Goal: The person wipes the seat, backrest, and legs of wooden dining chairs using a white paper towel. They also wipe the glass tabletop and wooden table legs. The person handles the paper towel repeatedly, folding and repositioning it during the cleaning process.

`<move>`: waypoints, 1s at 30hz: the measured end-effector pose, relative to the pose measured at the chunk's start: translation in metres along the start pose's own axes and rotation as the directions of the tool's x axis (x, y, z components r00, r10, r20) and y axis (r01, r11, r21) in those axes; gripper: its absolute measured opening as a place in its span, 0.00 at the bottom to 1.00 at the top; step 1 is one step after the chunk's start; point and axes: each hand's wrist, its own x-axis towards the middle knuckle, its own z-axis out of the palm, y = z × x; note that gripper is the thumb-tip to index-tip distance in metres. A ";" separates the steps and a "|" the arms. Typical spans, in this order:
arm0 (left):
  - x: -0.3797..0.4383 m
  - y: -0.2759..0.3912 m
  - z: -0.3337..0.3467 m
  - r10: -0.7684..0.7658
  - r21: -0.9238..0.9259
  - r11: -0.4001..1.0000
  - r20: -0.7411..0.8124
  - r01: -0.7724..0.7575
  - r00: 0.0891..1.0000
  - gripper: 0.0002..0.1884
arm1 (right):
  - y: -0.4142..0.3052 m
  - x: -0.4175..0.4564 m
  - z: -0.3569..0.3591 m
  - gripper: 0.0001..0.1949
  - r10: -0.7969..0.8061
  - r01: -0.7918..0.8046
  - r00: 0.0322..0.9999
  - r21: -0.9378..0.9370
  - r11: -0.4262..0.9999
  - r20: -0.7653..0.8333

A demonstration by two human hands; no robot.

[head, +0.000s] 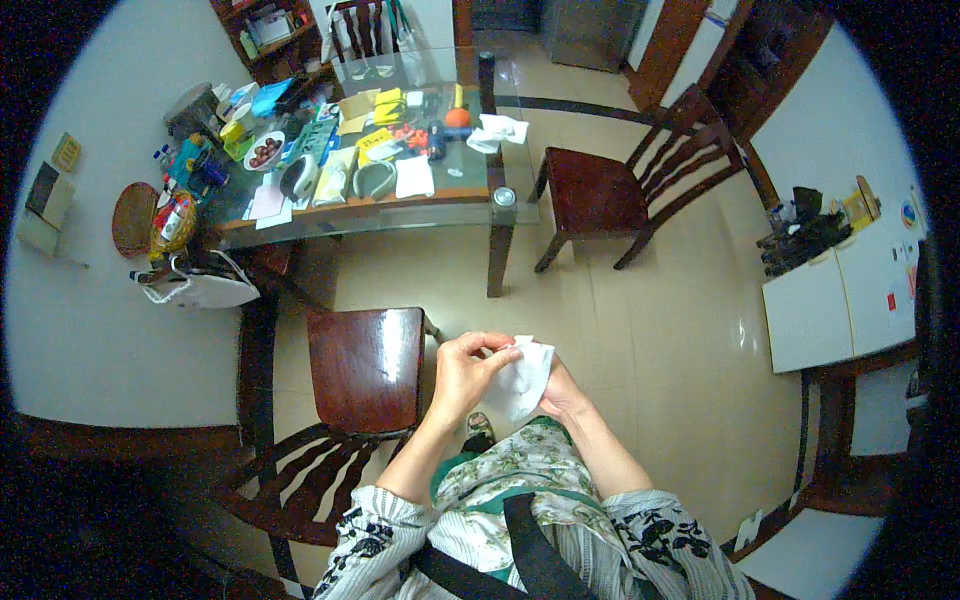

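A crumpled white tissue [521, 382] is held in front of my body, between both hands. My left hand [466, 371] pinches its upper left edge with thumb and fingers. Behind the tissue's right side is my right hand [561, 388]; its fingers are mostly hidden, and the tissue lies against it. Further off, more white tissue [499, 131] lies at the right end of the glass-topped table [442, 210], beside an orange [457, 118].
A wooden chair [367, 367] stands close on the left, another [600, 191] beyond on the right. The table bears a bowl of round fruit [265, 151], papers and packets. A white cabinet [810, 311] stands at the right, a white bag [202, 289] at the left.
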 end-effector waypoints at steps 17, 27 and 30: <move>0.248 -0.055 -0.030 -0.012 0.389 0.878 -0.566 0.280 0.824 0.09 | -0.163 0.300 -0.084 0.13 -0.024 0.028 0.999 -0.952 0.304 0.022; 0.377 -0.108 -0.006 -0.523 -0.268 0.852 -0.458 0.450 0.719 0.12 | -0.185 0.451 -0.131 0.22 -0.112 0.197 0.977 -0.972 0.129 0.183; 0.419 -0.114 0.015 -0.539 -0.431 0.817 -0.336 0.382 0.772 0.13 | -0.215 0.486 -0.145 0.18 -0.146 0.250 0.955 -0.965 -0.081 0.259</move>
